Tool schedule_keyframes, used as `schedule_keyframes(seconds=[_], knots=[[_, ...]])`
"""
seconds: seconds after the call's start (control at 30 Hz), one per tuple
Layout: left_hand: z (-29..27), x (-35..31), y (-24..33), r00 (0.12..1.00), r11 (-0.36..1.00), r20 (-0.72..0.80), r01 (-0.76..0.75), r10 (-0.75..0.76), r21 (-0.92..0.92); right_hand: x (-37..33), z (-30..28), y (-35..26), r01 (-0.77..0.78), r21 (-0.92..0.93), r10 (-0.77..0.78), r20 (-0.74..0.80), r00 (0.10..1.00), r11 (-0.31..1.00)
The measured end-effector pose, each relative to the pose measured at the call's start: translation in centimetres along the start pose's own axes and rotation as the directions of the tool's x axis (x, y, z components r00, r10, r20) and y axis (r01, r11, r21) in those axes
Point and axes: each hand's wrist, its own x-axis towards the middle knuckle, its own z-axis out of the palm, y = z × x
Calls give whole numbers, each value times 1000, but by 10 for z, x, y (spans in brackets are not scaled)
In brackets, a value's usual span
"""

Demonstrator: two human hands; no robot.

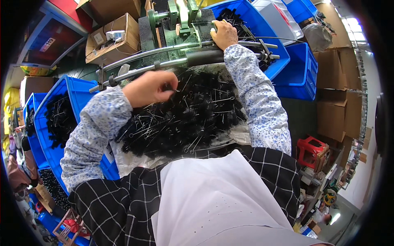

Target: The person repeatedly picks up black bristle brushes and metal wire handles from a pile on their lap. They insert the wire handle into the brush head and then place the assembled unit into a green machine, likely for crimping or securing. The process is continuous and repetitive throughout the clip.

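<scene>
My right hand (225, 35) is at the green machine (183, 16), its fingers closed at the end of a thin wire brush (202, 21) with dark bristles. The brush lies crosswise beside the machine's lit working part. My left hand (152, 87) hovers over the near side of the metal rails, thumb and fingers curled together; whatever they pinch is too small to make out. Below both hands spreads a big heap of black-bristled wire brushes (184, 117), many with looped wire ends, on a pale sheet (127, 162).
Two metal rails (164, 64) run across in front of the machine. Blue bins holding black brushes stand at the left (45, 119) and the back right (271, 65). Another blue bin (301, 74) is farther right. An open cardboard box (131, 35) sits at the back left.
</scene>
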Motion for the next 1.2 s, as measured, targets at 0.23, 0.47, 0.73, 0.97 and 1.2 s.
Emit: schedule_keyframes(seconds=[0.23, 0.47, 0.73, 0.97, 1.2], knots=[[-25, -14, 11, 988, 996, -131, 90, -87, 20, 11, -4, -72, -6, 74, 4, 30, 1000, 997], [-30, -19, 12, 977, 993, -213, 22, 4, 117, 10, -12, -68, 10, 24, -10, -2, 1000, 1000], [-34, -16, 4, 970, 999, -243, -5, 15, 40, 23, -27, 7, -130, -44, 137, 220, 966, 990], [-27, 12, 12, 983, 991, -129, 131, -128, 14, 34, -59, 36, 32, -257, 32, 239, 970, 966], [-11, 47, 2, 838, 999, -545, 27, -36, -24, -7, -90, -32, 109, 369, -186, 180, 966, 923]])
